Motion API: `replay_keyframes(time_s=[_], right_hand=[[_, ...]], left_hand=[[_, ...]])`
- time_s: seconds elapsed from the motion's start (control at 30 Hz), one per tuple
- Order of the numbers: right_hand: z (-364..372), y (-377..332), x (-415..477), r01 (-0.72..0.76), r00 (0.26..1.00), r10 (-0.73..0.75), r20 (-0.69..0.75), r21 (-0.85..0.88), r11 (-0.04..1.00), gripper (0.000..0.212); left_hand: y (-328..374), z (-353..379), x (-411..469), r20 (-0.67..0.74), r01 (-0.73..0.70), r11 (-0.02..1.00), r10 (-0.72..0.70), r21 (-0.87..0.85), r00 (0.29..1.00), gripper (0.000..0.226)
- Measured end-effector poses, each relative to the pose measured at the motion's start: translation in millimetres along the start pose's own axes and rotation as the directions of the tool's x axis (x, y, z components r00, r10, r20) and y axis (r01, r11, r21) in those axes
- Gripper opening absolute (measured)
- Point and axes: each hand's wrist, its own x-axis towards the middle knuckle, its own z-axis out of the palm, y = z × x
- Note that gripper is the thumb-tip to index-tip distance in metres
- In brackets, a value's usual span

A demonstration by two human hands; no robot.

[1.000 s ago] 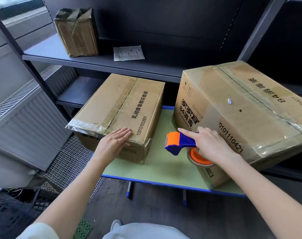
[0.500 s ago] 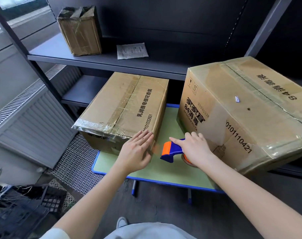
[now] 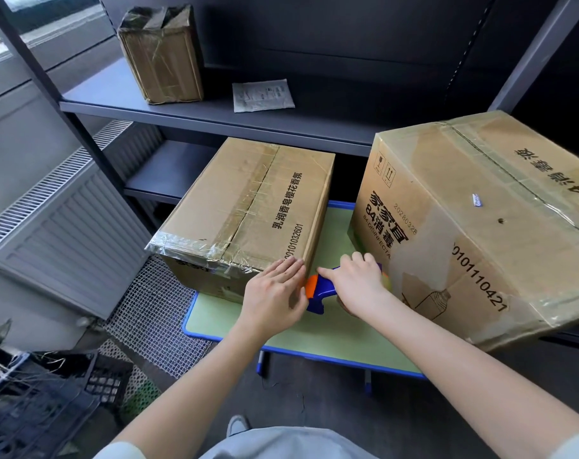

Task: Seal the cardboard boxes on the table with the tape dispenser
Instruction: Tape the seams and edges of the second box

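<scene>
While our left hand (image 3: 275, 293) lies flat on the near right corner of the smaller brown cardboard box with clear tape along its top seam (image 3: 248, 207), we judge that we are at the start of a tape run, bringing the blue and orange plastic tape dispenser (image 3: 318, 291) up to that box's right side face. Our right hand (image 3: 357, 286) grasps the dispenser by its handle, fingers (image 3: 354, 260) curled over it and the forefinger stretched along the top toward the orange nose. The left fingers (image 3: 289, 268) are straight and released, pressing on the cardboard and gripping nothing.

The orange nose sits just beside the box's near right edge, below the left fingertips; we cannot tell whether it touches the box. The roll is mostly hidden behind our right hand. The dispenser hovers low over the pale green bench with a blue rim (image 3: 331, 332), between the smaller box and the large brown cardboard box covered in clear tape (image 3: 480, 226) to the right.

As we judge it, the next move calls for planting the tape end on the side face, then drawing the dispenser up over the edge while the left hand steadies the box.
</scene>
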Motion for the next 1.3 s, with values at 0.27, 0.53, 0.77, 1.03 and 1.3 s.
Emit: replay_keyframes(time_s=[0.27, 0.53, 0.77, 1.03, 1.3], right_hand=[[-0.4, -6.1, 8.8, 0.008, 0.992, 0.016, 0.127, -0.181, 0.984, 0.041], [10.4, 0.3, 2.9, -0.139, 0.983, 0.132, 0.127, 0.048, 0.989, 0.062], [5.1, 7.6, -3.0, -0.252, 0.967, 0.241, 0.081, 0.17, 0.953, 0.087], [-12.2, 11.9, -9.5, -0.347, 0.92, 0.391, -0.03, 0.401, 0.848, 0.086], [-44.9, -9.2, -1.8, -0.215, 0.825, 0.447, -0.347, 0.54, 0.814, 0.071]], left_hand=[[1.3, 5.1, 3.5, -0.086, -0.029, 0.999, 0.033, 0.045, 0.996, 0.034], [4.7, 23.8, -0.5, -0.272, -0.009, 0.999, 0.023, 0.053, 0.962, 0.025], [2.5, 42.0, 2.9, -0.314, 0.014, 0.983, 0.045, 0.182, 0.948, 0.009], [1.9, 42.0, 4.0, -0.231, -0.002, 0.965, 0.065, 0.263, 0.971, 0.024], [-11.6, -7.6, -5.8, 0.013, -0.042, 0.999, 0.042, 0.017, 0.999, 0.044]])
